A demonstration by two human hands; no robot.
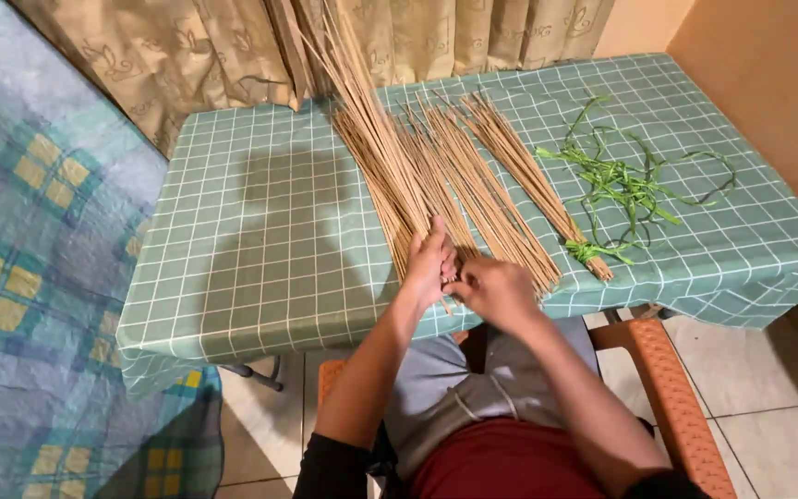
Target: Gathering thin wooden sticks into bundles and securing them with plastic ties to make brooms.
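Two hands meet at the near edge of the table [260, 277], seen from the head view. The left hand [429, 268] is closed around the near ends of a fan of thin tan sticks [417, 166], fingers wrapped over them from the left. The right hand [494, 291] sits just beside it, touching it, with fingertips pinched on the stick ends where they overhang the table edge.

The sticks lie spread on the checked green tablecloth [260, 212], their far ends running up past the back edge and against the beige patterned curtain [233, 46]. A separate bundle of sticks [533, 180] lies to the right of the fan, angled toward the near edge and bound close to its near end with a green tie [593, 249].

Loose green strips [625, 180] lie tangled on the cloth further right, near that bundle and well apart from both hands. The left half of the cloth carries only the person's shadow.

An orange chair [671, 388] shows under the person, beside the table's near right corner. A blue and yellow checked blanket [30, 277] fills the left side, just beside the table. Pale floor tiles [768, 397] show at lower right. Both forearms cross the table edge and hide part of the stick ends.
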